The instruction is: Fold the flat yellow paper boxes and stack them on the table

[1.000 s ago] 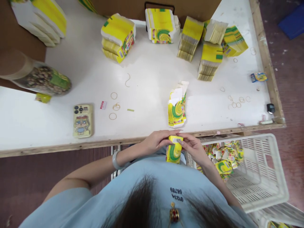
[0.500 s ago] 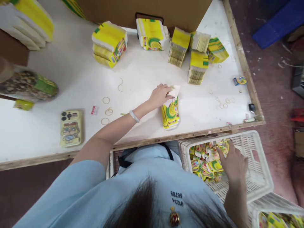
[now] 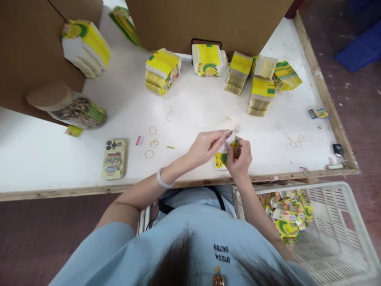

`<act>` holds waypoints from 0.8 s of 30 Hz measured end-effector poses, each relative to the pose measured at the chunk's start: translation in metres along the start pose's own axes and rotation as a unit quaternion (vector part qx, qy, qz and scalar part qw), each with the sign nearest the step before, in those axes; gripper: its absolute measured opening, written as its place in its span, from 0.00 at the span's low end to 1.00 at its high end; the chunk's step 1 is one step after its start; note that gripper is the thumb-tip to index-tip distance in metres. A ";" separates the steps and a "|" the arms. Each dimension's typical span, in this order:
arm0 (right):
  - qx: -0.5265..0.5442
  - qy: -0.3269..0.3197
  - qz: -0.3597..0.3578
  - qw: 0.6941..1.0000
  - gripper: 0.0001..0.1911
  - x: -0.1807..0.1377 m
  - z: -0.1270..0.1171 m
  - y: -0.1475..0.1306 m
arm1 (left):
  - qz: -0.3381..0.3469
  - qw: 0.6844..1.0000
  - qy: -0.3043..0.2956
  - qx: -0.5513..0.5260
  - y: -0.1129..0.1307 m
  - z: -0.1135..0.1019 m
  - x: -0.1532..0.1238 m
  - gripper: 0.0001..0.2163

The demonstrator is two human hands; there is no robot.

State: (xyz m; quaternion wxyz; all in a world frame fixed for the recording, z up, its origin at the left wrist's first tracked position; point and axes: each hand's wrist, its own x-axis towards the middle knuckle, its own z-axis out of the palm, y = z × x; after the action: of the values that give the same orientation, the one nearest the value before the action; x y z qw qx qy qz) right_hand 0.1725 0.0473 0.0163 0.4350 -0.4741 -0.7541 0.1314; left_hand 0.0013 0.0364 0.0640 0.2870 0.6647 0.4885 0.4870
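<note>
1. Hands. Both hands meet low over the near edge of the tabletop (image 3: 193,103). The left hand (image 3: 205,145) pinches a pale flap between thumb and fingertips. The right hand (image 3: 239,157) is closed around the yellow printed body of the same carton (image 3: 235,143). Neither hand is released.

2. Position of the carton. The carton sits between the two hands, just above the tabletop. It appears flat or only partly opened; the fingers hide its exact shape. A yellow edge shows directly below the hands; whether it belongs to the held carton or to a pile lying under it cannot be told.

3. Finished stock. A white basket (image 3: 347,190) stands below the table edge, near the right hand. A heap of formed cartons (image 3: 287,214) lies in its left part; the rest of the basket floor is bare. By this evidence the basket is well short of full.

4. Unprocessed stock. Several stacks of flat cartons (image 3: 258,95) stand well beyond the hands, along a cardboard wall (image 3: 208,20). Judged from their bulk, most of the work is not yet done.

5. Other items. Loose rubber bands (image 3: 151,137) lie to the left of the left hand; more lie beyond the right hand. A phone (image 3: 114,158) lies further left, and a jar (image 3: 68,105) lies on its side beyond it
</note>
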 end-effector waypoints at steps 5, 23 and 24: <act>-0.003 -0.006 0.042 0.999 0.15 -0.016 -0.002 -0.005 | -0.069 0.993 0.017 -0.095 0.009 0.005 -0.028 0.25; 0.071 -0.083 0.183 0.977 0.22 -0.038 -0.008 -0.011 | -0.035 0.988 0.122 -0.086 -0.011 0.028 -0.036 0.20; 0.087 -0.078 0.186 0.976 0.21 -0.039 -0.010 -0.010 | -0.019 0.987 0.117 -0.108 -0.013 0.029 -0.038 0.19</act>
State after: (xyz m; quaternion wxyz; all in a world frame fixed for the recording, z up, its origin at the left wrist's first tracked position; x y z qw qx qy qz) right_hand 0.1809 0.0081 0.0074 0.3824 -0.5544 -0.6703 0.3118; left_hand 0.0213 0.0085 0.0285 0.3068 0.5588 0.4761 0.6058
